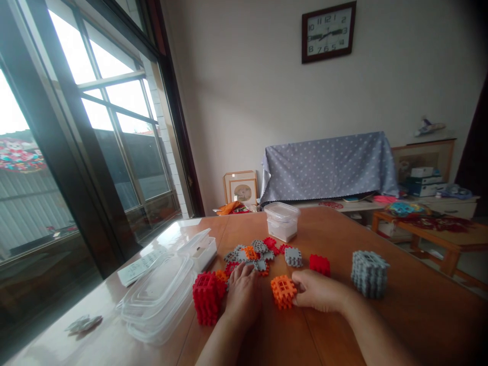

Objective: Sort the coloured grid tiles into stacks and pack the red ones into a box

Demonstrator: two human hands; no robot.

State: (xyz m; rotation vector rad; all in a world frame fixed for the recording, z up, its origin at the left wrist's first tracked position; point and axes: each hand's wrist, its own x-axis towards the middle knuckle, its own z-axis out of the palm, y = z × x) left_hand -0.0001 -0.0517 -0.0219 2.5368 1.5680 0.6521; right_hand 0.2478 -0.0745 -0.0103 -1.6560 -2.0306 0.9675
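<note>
Lower centre of frame, your R hand (318, 292) grip closed on orange cube (283, 291) on worktop (381, 325), your L hand (242, 295) flat, grip open, resting on loose pcs pile (259, 251), red cube (206, 297) just left of it, grey cube (369, 273) centre right.

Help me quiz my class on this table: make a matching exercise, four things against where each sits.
Things:
1 orange cube
2 red cube
3 grey stack
4 lidded clear tub

Places:
A far side of the table, beyond the loose pieces
B just left of the left hand
C held by fingers of the right hand
D alone, right of that hand

Pairs: 1-C, 2-B, 3-D, 4-A.
</note>
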